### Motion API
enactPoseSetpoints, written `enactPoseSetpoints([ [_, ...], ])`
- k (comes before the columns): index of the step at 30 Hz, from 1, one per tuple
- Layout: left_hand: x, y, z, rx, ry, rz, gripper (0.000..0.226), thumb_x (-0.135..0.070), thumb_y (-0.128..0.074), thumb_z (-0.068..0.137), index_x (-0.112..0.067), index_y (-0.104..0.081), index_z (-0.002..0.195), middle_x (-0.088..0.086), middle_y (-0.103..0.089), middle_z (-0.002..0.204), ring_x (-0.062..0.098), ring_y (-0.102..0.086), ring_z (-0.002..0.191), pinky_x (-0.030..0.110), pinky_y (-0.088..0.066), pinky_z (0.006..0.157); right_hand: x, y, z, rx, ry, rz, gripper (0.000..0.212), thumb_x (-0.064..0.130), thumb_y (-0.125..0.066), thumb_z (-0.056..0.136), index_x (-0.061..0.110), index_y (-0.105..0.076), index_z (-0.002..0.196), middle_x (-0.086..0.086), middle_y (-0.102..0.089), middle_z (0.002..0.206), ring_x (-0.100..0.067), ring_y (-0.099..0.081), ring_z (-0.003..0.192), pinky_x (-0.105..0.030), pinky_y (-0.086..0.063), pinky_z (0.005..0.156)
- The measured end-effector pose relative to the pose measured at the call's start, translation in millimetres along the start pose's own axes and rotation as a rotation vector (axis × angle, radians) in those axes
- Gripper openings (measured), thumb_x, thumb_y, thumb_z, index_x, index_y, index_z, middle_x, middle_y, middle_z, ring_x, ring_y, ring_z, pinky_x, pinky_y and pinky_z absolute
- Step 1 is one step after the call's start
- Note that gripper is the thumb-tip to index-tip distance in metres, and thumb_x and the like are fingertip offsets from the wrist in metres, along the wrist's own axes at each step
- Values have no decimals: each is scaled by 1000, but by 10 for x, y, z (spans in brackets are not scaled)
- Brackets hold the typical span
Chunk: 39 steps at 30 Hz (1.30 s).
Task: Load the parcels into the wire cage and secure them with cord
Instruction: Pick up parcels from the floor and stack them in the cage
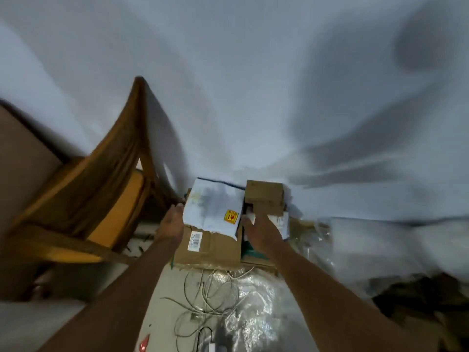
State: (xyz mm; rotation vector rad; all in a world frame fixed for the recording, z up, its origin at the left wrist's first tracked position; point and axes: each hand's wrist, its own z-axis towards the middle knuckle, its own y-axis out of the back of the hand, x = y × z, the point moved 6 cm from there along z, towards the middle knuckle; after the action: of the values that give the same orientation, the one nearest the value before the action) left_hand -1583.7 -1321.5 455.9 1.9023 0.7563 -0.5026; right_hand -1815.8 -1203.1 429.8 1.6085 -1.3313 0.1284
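A white soft parcel (213, 203) with a yellow sticker lies on top of a brown cardboard box (213, 246) with a barcode label. My left hand (172, 221) touches the white parcel's left edge with relaxed fingers. My right hand (256, 229) is at its right edge, beside a small brown box (265, 195); its fingertips are hidden between the parcels. Thin white cord (210, 298) lies in loose loops on the floor below the boxes. No wire cage is visible. The picture is blurred by motion.
A wooden chair (106, 199) with an orange seat stands tilted at the left, close to the parcels. Crumpled clear plastic wrap (256, 308) lies on the floor at lower centre and right. A white wall (253, 85) rises right behind the stack.
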Motion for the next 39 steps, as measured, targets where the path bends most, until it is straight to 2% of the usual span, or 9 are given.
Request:
enactPoseSetpoints([
  [2, 355, -345, 421, 8, -33, -141, 50, -20, -63, 101, -1, -51, 145, 27, -53, 144, 46, -53, 131, 53, -50, 102, -273, -477, 299, -7, -10, 82, 58, 39, -46, 103, 12, -30, 151, -14, -46, 150, -34, -50, 133, -43, -43, 107],
  [6, 854, -951, 1059, 140, 75, -213, 72, -48, -51, 103, -20, -20, 162, 14, -30, 164, 40, -37, 146, 56, -34, 117, -740, -1275, 876, -69, -84, 312, 59, 29, -59, 99, 9, -33, 149, -14, -46, 149, -33, -54, 127, -32, -43, 93],
  [10, 1007, -1368, 1517, 241, -26, -275, 40, -26, -60, 102, -8, -51, 136, 16, -59, 135, 34, -58, 125, 49, -53, 100, -928, -1609, 1404, -117, -148, 546, 64, 26, -67, 96, 12, -36, 151, -11, -53, 145, -26, -57, 121, -27, -44, 86],
  [17, 1385, -1535, 1691, 214, 103, -204, 54, -43, -62, 99, -14, -52, 143, 10, -56, 139, 31, -58, 120, 46, -49, 106, -1012, -1801, 1589, -54, -264, 738, 41, 23, -69, 95, 13, -63, 134, -9, -68, 129, -28, -66, 113, -36, -54, 90],
  [22, 1443, -1241, 1229, 56, 99, -238, 27, -13, -66, 95, -6, -63, 121, 10, -64, 101, 21, -60, 87, 24, -45, 68, -845, -1738, 1058, 39, -206, 748, 32, 5, -67, 95, 9, -67, 126, -8, -74, 101, -15, -66, 76, -22, -55, 55],
  [25, 1304, -976, 863, 94, 144, -284, 33, 5, -64, 87, 14, -58, 119, 26, -63, 83, 16, -56, 59, 16, -40, 45, -665, -1504, 713, 49, -288, 843, 27, -10, -54, 95, -2, -68, 117, -25, -72, 99, -22, -64, 71, -28, -55, 59],
  [29, 932, -777, 310, 275, 201, -361, 52, -12, -69, 96, -7, -50, 144, 16, -58, 139, 21, -62, 104, 28, -54, 81, -322, -1190, 241, 124, -247, 545, 49, 19, -57, 101, 13, -44, 148, -13, -53, 144, -26, -57, 119, -23, -50, 87],
  [32, 718, -704, 214, 306, 150, -323, 72, -26, -68, 97, -18, -31, 158, 6, -34, 163, 28, -41, 143, 48, -36, 117, -243, -1171, 85, 187, -252, 504, 77, 31, -64, 98, 14, -21, 160, -12, -38, 159, -30, -48, 138, -42, -44, 111],
  [39, 1318, -1060, 604, 248, 145, -334, 74, -18, -70, 96, -11, -29, 158, 11, -34, 162, 25, -38, 144, 45, -35, 116, -1011, -1367, 508, 44, -300, 492, 91, 15, -78, 84, 10, -24, 157, -17, -41, 155, -40, -42, 141, -53, -43, 111],
])
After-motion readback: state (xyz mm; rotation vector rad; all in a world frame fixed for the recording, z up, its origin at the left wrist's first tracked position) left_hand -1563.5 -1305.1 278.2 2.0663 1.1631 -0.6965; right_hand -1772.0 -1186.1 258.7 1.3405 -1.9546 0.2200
